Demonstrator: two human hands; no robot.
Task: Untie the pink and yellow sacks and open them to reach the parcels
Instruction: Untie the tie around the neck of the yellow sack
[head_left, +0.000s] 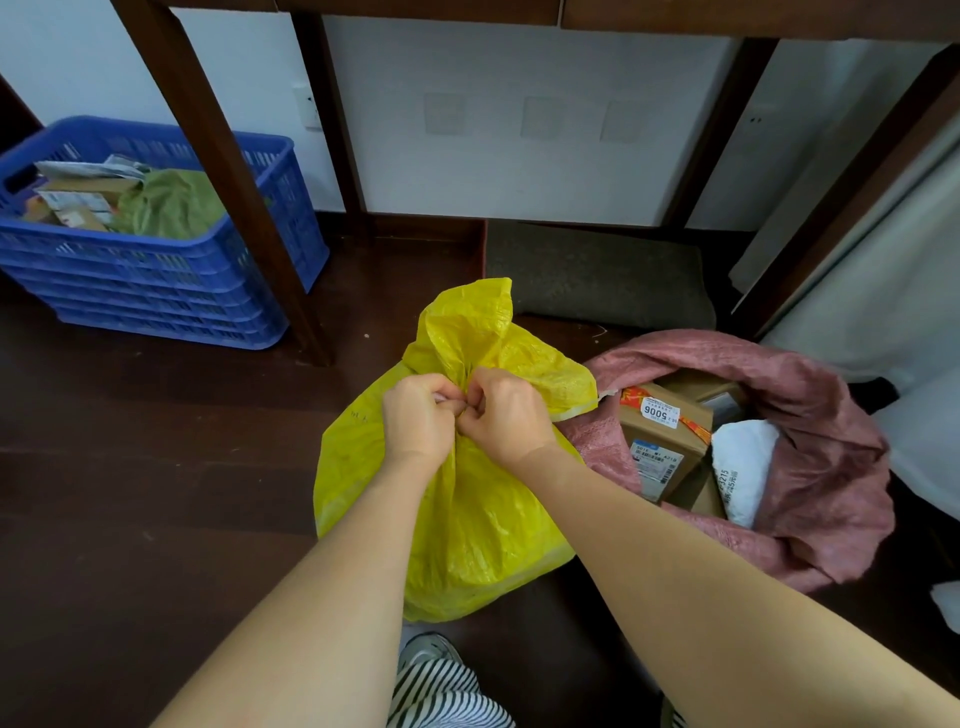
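Yellow sack (467, 499) at frame centre on dark floor (156, 467), neck bunched. Left hand (418, 415) and right hand (506, 413) both pinch knot at neck, fingers curled. Pink sack (826, 467) at 3 o'clock, touching yellow one, mouth open, parcels (665, 436) showing. Blue crate (156, 280) at 10 o'clock.

Crinkled yellow woven-plastic sack (467, 519) stood upright on dark floor, neck still bunched and tied, loose top flaring above the knot. Just right of it, touching, dusty-pink woven sack (826, 499) slumped with mouth wide open, showing brown cardboard parcels (662, 441) and a white padded mailer (740, 467).
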